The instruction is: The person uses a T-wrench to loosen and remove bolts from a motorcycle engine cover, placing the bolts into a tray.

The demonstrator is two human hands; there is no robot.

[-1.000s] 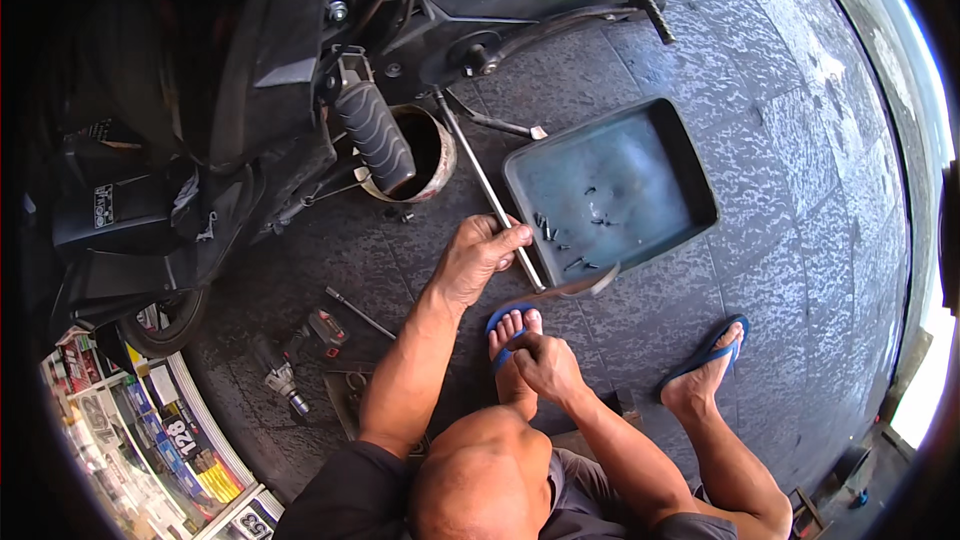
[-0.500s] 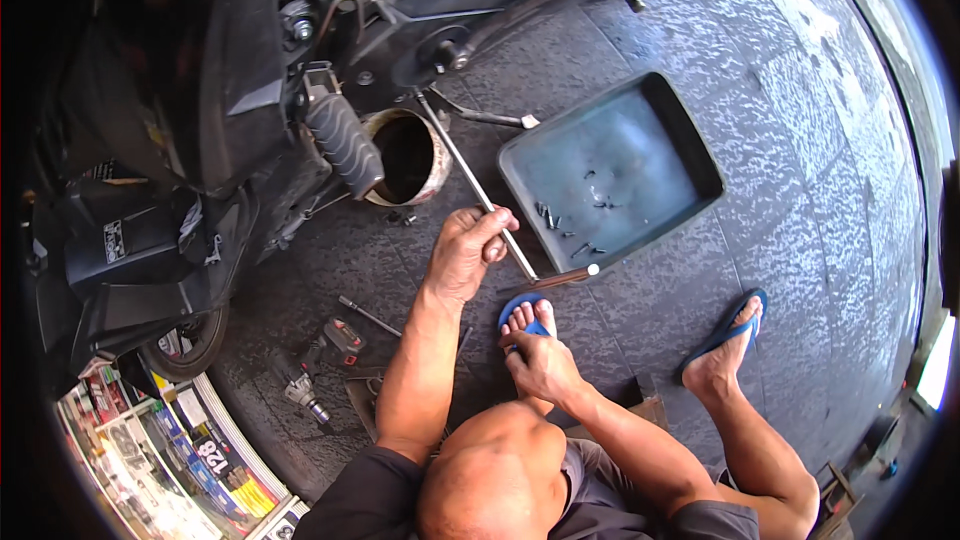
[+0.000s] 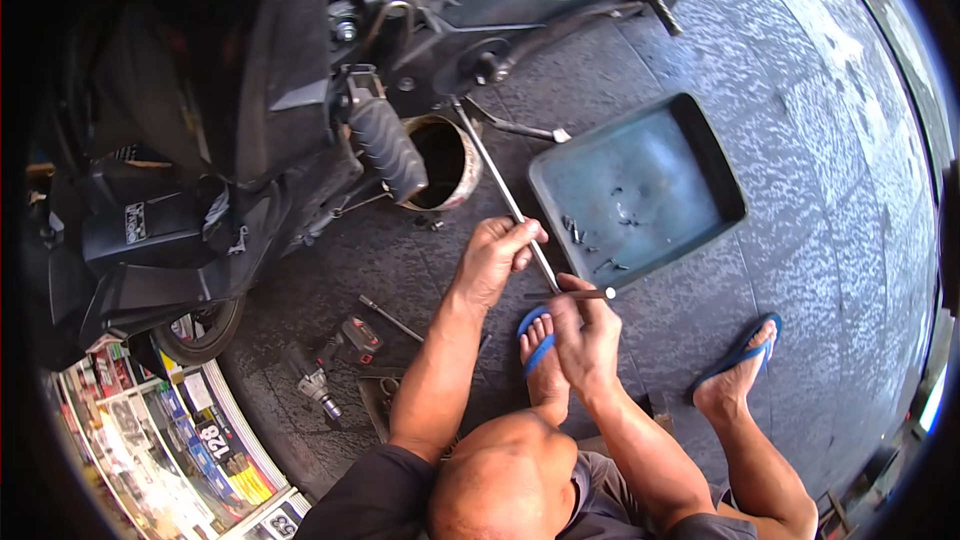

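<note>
A long T-handle wrench (image 3: 489,164) slants from the underside of a motorcycle (image 3: 300,130) down toward me. Its far tip meets the lower engine area, but what it engages is too small to make out. My left hand (image 3: 493,258) is closed around the lower shaft. At the near end, my right hand (image 3: 588,335) has its fingers on the crossbar, and one end of the bar pokes out past them. Beside the wrench lies a grey-blue tray (image 3: 690,232) with several small dark bolts (image 3: 574,230) inside it.
Under the footrest (image 3: 388,152) stands a round, stained container (image 3: 470,165). A cordless power tool (image 3: 318,390) and a metal bar (image 3: 390,318) lie on the dark tiled floor at left. My sandalled feet (image 3: 545,360) rest near the tray. Packaged goods (image 3: 190,440) stand at lower left.
My right hand has come up from beside my foot onto the wrench's crossbar. My left hand keeps its hold on the shaft. The whole view has shifted a little.
</note>
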